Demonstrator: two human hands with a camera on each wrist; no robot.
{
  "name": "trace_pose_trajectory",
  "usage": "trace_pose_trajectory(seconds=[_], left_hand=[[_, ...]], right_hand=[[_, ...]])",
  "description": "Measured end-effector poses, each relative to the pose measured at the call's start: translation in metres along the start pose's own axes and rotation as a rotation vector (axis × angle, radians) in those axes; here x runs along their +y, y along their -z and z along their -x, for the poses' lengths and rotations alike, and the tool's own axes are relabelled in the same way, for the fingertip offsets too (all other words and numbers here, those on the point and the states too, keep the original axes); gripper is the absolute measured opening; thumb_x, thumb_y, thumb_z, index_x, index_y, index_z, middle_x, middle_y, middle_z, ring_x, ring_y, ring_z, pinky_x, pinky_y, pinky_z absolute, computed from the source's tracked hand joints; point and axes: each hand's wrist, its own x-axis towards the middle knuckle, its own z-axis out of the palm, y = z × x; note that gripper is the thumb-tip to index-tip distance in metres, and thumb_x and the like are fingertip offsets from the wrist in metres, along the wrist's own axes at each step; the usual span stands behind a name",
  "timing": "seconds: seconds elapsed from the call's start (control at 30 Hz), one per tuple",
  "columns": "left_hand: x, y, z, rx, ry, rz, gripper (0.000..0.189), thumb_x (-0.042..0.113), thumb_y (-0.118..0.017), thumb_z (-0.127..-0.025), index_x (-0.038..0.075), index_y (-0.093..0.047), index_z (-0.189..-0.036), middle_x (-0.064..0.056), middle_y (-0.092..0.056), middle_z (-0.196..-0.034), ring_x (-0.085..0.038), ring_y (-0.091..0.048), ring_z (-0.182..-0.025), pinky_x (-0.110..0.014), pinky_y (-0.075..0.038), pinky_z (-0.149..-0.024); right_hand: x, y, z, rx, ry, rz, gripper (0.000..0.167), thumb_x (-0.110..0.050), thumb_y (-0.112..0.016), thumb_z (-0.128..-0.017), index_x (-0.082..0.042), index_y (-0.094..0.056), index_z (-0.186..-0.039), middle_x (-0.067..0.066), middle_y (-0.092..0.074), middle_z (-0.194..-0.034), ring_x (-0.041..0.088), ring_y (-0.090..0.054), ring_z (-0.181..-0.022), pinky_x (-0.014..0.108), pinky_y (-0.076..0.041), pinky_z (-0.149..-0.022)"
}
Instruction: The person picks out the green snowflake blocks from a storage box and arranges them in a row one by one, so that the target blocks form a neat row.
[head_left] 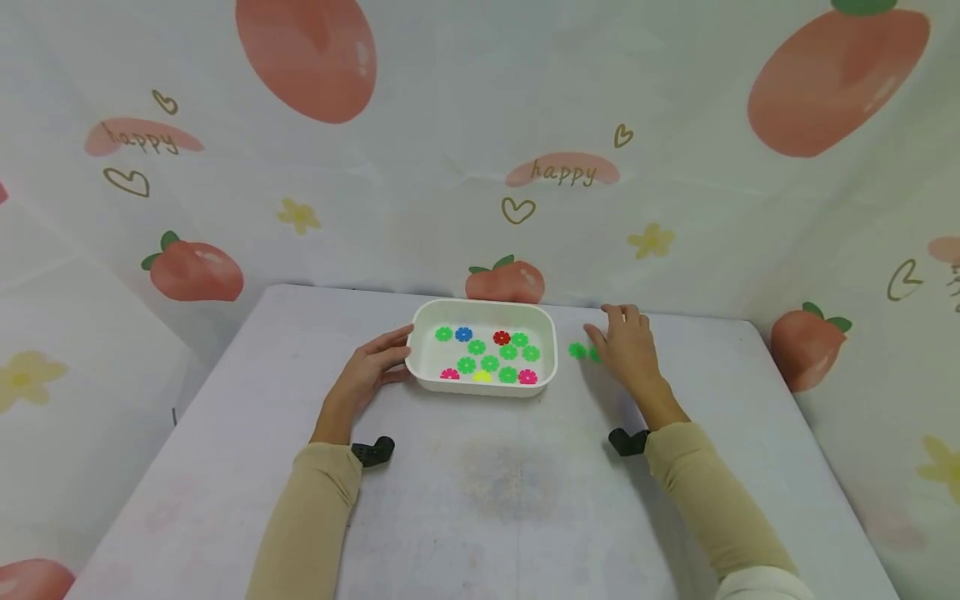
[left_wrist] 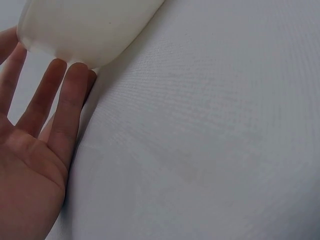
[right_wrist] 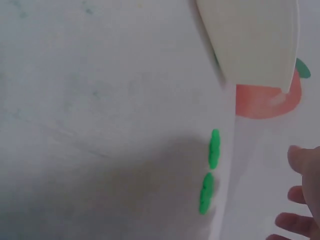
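A white plastic tray [head_left: 486, 389] stands near the table's back edge, holding several flower-shaped discs, mostly green, with blue, red, pink and yellow ones among them. At the tray's left end, my left hand [head_left: 367, 367] touches the outer wall with fairly straight fingertips [left_wrist: 75, 75]. My right hand [head_left: 630, 346] hovers right of the tray, fingers apart and loosely bent, with nothing seen in them. Below and beside it, a green flower disc [head_left: 577, 351] lies on the table next to a second green disc [right_wrist: 206, 193], partly covered by the hand in the head view.
The white table [head_left: 495, 533] has a greyish smudge in the middle. A peach-printed cloth [head_left: 420, 167] hangs right behind the table. A black wrist device [head_left: 373, 451] is on the left wrist and a similar black device [head_left: 628, 442] on the right.
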Motion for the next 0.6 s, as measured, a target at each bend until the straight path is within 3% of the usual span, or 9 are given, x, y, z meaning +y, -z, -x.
trace_pose_trajectory(seconds=[0.13,0.3,0.6], left_hand=[[0.001,0.000,0.002,-0.005,-0.006,-0.004,0.055,0.016,-0.061,-0.102,0.016,-0.045,-0.155,-0.012,-0.044,-0.160,-0.013,-0.064,-0.118,-0.042,-0.052,-0.109],[-0.009,0.004,-0.008,-0.002,-0.021,-0.004,0.056,0.018,-0.061,-0.102,0.018,-0.044,-0.156,-0.012,-0.044,-0.160,-0.007,-0.065,-0.112,-0.042,-0.053,-0.108],[-0.019,0.007,-0.015,0.025,-0.030,-0.013,0.054,0.022,-0.064,-0.101,0.022,-0.049,-0.153,-0.008,-0.049,-0.156,-0.008,-0.065,-0.112,-0.029,-0.058,-0.095]], right_hand=[[-0.010,0.006,-0.004,-0.064,-0.016,0.049,0.066,-0.046,-0.048,-0.106,0.000,-0.035,-0.152,0.035,-0.032,-0.153,0.055,-0.030,-0.141,0.069,-0.031,-0.114],[-0.022,0.008,-0.007,-0.110,-0.008,0.089,0.072,-0.050,-0.047,-0.106,-0.003,-0.028,-0.157,0.035,-0.020,-0.161,0.053,-0.016,-0.151,0.072,-0.012,-0.122],[-0.044,0.012,-0.014,-0.117,0.043,0.125,0.079,-0.058,-0.047,-0.102,-0.011,-0.023,-0.161,0.029,-0.014,-0.166,0.056,-0.009,-0.153,0.078,-0.007,-0.120]])
